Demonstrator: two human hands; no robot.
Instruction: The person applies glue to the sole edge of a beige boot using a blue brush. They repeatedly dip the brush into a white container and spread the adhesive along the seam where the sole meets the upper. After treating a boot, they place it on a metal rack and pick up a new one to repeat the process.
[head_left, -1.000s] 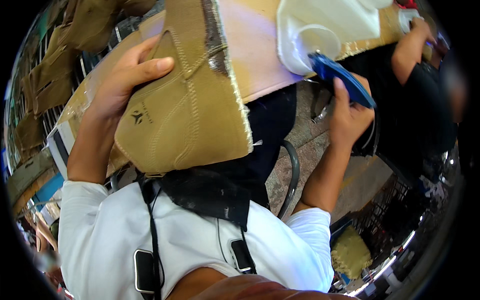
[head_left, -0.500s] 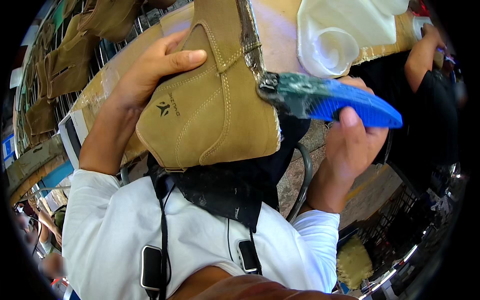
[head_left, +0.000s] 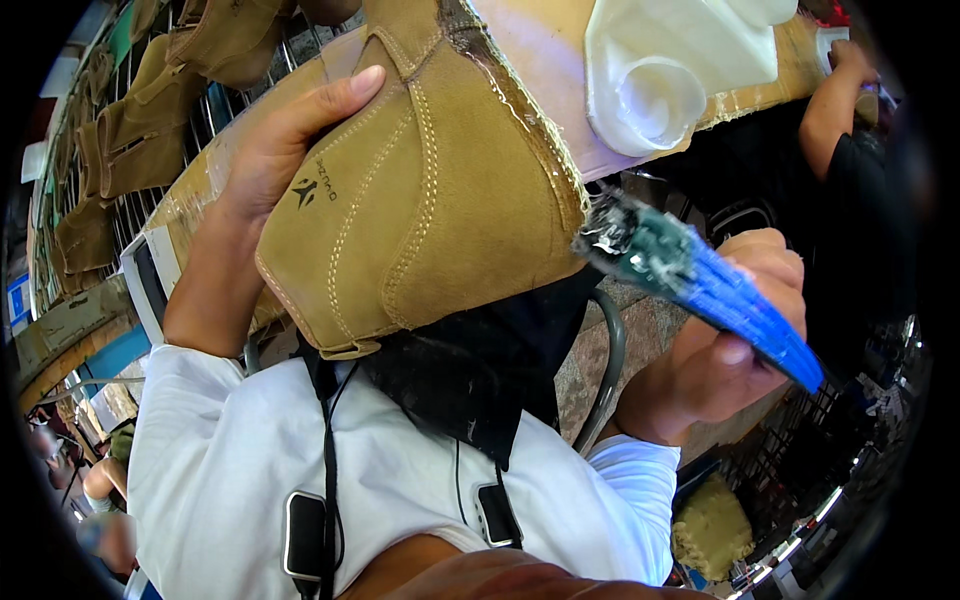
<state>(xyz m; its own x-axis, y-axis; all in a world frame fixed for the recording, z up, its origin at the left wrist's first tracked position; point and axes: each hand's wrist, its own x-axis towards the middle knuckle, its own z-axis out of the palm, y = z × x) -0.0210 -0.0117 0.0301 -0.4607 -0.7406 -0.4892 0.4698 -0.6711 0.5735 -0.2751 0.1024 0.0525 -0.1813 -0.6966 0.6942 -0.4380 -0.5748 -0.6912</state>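
A tan suede boot (head_left: 470, 200) with pale double stitching and a small dark mark on its side lies tilted in front of me. My left hand (head_left: 290, 140) grips it from the left, thumb on the suede and the other fingers hidden behind. Its rough lower rim faces right and looks dark and wet toward the top. My right hand (head_left: 750, 340) is closed round the blue handle of a brush (head_left: 700, 275). The brush's dark, wet, smeared head touches or nearly touches the rim at the boot's right corner; slight blur hides which.
A translucent white plastic container (head_left: 740, 60) with a round mouth stands on the worktable (head_left: 530, 50) at the far right. More tan boots (head_left: 145, 130) sit on a wire rack at the left. Another person's arm (head_left: 835, 110) is at the upper right. A grey metal tube (head_left: 612, 365) curves beside my right forearm.
The brush has slid down the boot's rim toward the near right corner, its handle end swinging downward. My right hand moved lower with it; the boot has turned slightly in my left hand.
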